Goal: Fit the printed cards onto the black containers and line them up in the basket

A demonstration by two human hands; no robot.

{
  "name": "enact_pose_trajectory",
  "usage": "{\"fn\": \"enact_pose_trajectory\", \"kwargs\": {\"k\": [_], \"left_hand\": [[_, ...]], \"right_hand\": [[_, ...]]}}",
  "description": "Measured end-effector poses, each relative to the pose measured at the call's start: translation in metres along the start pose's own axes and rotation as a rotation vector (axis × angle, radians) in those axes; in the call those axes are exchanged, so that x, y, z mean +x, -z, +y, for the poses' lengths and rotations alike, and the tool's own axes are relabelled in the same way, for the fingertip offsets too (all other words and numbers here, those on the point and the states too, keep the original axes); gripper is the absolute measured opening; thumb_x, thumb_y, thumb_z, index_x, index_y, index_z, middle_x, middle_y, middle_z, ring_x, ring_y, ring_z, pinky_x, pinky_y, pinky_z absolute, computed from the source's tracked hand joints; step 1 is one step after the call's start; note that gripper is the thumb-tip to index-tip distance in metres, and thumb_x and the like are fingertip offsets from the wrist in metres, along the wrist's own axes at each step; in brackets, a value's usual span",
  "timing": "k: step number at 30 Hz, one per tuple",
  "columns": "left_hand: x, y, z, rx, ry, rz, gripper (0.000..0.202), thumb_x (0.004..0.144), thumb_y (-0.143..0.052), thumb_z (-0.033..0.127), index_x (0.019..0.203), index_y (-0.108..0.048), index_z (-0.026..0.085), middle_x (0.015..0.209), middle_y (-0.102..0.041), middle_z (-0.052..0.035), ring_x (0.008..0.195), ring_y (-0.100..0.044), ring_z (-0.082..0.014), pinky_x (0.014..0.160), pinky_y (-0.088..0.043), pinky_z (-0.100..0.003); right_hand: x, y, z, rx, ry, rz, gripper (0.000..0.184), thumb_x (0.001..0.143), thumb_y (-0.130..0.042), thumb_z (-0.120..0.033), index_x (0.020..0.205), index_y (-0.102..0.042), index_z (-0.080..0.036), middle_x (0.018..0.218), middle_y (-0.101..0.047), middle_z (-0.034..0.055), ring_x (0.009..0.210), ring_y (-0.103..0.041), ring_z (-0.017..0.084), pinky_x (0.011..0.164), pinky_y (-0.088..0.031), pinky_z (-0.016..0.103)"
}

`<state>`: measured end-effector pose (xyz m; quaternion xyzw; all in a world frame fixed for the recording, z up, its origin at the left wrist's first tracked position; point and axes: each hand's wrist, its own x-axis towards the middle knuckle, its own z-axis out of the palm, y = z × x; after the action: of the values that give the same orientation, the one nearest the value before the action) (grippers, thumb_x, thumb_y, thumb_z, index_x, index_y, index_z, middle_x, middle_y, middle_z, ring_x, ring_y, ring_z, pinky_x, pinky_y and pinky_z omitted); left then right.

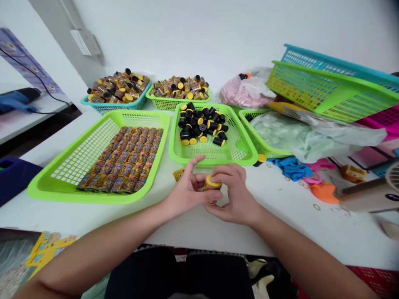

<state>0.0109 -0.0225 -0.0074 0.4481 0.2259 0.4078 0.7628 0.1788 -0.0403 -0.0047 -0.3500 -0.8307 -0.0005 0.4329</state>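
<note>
A yellow-capped cylinder with a printed wrapper sits between both hands, just above the white surface and in front of the central basket. Fingers cover much of its side. The left hand curls narrowly around it from the left, and the right hand closes over it from the right, so both are holding it.

At far left lies a dark blue case. Next comes a large lime-green basket, holding neat rows of wrapped cylinders packed side by side. Behind it, a teal basket carries a heap of wrapped cylinders with black and yellow ends. A small green basket beside it holds a similar heap. In the central green basket lies a loose pile of unwrapped black cylinders with yellow ends. A flat yellow printed piece lies on the surface just left of the hands.

Further right, a green basket sits partly under a clear plastic bag, with blue gloves lying near it. Empty-looking green and teal baskets lean stacked at the back right.
</note>
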Motion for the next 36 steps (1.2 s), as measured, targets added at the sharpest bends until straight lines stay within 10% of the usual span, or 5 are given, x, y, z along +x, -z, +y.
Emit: {"fn": "enact_pose_trajectory", "kwargs": {"k": [5, 16, 23, 29, 36], "left_hand": [[-0.004, -0.004, 0.004, 0.133, 0.111, -0.029, 0.091, 0.080, -0.077, 0.028, 0.149, -0.017, 0.023, 0.076, -0.061, 0.0071, 0.069, -0.060, -0.0091, 0.067, -0.047, -0.023], [-0.007, 0.006, 0.008, -0.001, 0.093, -0.298, 0.097, 0.081, -0.075, 0.026, 0.152, -0.009, 0.028, 0.072, -0.059, 0.0074, 0.065, -0.059, -0.0102, 0.067, -0.046, -0.026], [-0.012, -0.008, 0.023, 0.474, -0.273, 0.053, 0.067, 0.073, -0.081, 0.022, 0.122, -0.035, 0.027, 0.093, -0.061, 0.0030, 0.080, -0.061, -0.0105, 0.077, -0.049, -0.025], [-0.052, 0.007, 0.079, 1.118, -0.367, 0.293, 0.021, 0.084, -0.072, 0.037, 0.099, -0.068, 0.022, 0.105, -0.072, -0.0048, 0.091, -0.067, -0.0177, 0.083, -0.052, -0.028], [-0.074, 0.074, 0.143, 1.559, 0.014, 0.641, 0.034, 0.075, -0.072, 0.051, 0.096, -0.075, 0.024, 0.086, -0.075, -0.0012, 0.071, -0.067, -0.0186, 0.070, -0.050, -0.027]], "right_hand": [[0.001, -0.003, -0.008, -0.164, 0.076, 0.038, 0.051, 0.081, -0.073, -0.030, 0.126, -0.049, -0.026, 0.110, -0.069, 0.0090, 0.104, -0.058, 0.029, 0.095, -0.041, 0.047], [0.000, -0.002, -0.018, 0.197, -0.015, 0.028, 0.056, 0.076, -0.069, -0.015, 0.125, -0.049, -0.031, 0.115, -0.069, 0.0042, 0.109, -0.058, 0.025, 0.094, -0.048, 0.043], [0.002, 0.005, -0.016, -0.179, 0.126, 0.065, 0.052, 0.079, -0.071, -0.019, 0.126, -0.052, -0.028, 0.107, -0.072, 0.0049, 0.100, -0.060, 0.026, 0.092, -0.041, 0.044], [0.043, 0.026, 0.019, -0.169, -0.002, 0.028, 0.056, 0.082, -0.071, -0.042, 0.132, -0.050, -0.024, 0.117, -0.066, 0.0103, 0.109, -0.060, 0.029, 0.098, -0.042, 0.045], [0.113, 0.006, 0.141, -0.553, -0.451, -0.822, 0.038, 0.081, -0.065, -0.020, 0.119, -0.065, -0.012, 0.121, -0.065, 0.0191, 0.105, -0.064, 0.032, 0.088, -0.049, 0.039]]}}
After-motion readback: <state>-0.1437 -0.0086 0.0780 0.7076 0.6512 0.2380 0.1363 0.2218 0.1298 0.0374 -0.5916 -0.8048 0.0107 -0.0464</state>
